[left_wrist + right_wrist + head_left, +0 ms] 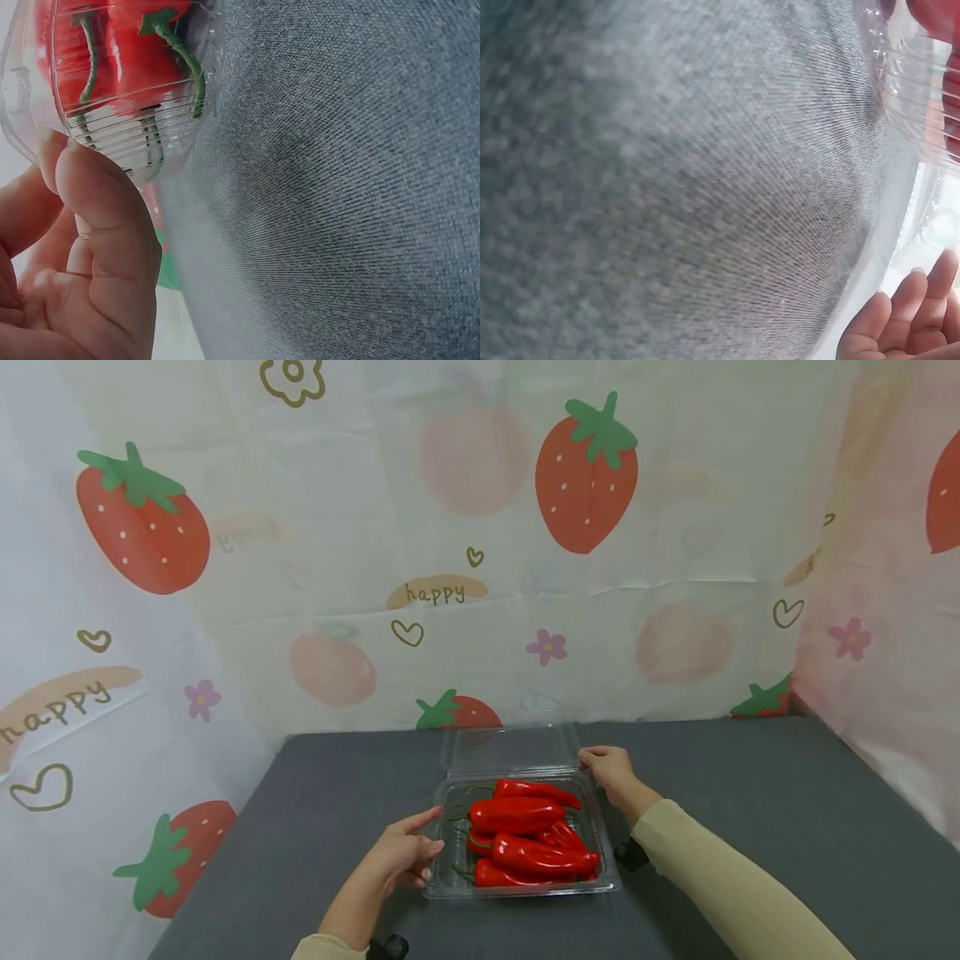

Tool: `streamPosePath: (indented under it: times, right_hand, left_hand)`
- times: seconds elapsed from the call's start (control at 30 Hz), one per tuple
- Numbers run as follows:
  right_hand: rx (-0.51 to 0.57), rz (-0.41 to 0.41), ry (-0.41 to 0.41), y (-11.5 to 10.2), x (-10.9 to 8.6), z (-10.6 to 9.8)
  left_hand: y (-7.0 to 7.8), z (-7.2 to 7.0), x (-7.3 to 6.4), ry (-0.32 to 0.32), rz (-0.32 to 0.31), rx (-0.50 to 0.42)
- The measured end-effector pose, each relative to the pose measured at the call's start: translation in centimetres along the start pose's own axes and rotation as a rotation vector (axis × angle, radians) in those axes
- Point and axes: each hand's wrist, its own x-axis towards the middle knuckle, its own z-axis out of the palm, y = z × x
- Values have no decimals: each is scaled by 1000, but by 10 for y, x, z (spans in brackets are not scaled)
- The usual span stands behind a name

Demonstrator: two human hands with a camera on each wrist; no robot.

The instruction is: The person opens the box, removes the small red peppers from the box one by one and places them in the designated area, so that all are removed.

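Observation:
A clear plastic clamshell box (442, 881) holds several glossy red peppers (517, 816) with green stems. Its lid (517, 750) is hinged back at the far side. My left hand (401, 852) is at the box's left side, index finger and thumb extended and apart, touching the rim. In the left wrist view the left thumb (97, 187) lies against the box corner, close to the pepper stems. At the lid's right edge, my right hand (611, 772) pinches the plastic near the hinge. Only some right fingers (907, 307) show in the right wrist view; the thumb is hidden there.
The box stands on a grey cloth-covered table (352, 777). Behind it hangs a pale curtain (480, 668) printed with strawberries and hearts, and more printed cloth (885, 693) closes off the right side.

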Motion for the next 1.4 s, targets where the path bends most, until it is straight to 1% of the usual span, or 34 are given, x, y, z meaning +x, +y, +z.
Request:
streamPosePath:
  times: [0.27, 0.47, 0.73, 0.83, 1.0, 1.07, 1.27, 1.4]
  right_hand:
    - [-21, -1, -19, 3, 1, -3]
    - [28, -19, -63, -4, -7, -15]
    - [68, -80, -142, -17, -20, -28]
    - [73, -107, -201, -22, -26, -31]
    - [49, -143, -352, -27, -37, -33]
    - [30, -150, -395, -28, -40, -32]
    - [7, -140, -483, -31, -44, -29]
    - [-8, -118, -543, -36, -47, -26]
  left_hand:
    - [0, 1, 2, 6, -5, 2]
    - [0, 1, 2, 8, -11, -3]
    - [0, -2, 1, 2, -17, 7]
    - [-2, -5, 3, -11, -26, -2]
    - [-3, -9, 5, -49, -36, -18]
    - [-4, -10, 6, -59, -38, -22]
    - [-5, -10, 7, -67, -37, -30]
    - [-5, -10, 6, -75, -38, -43]
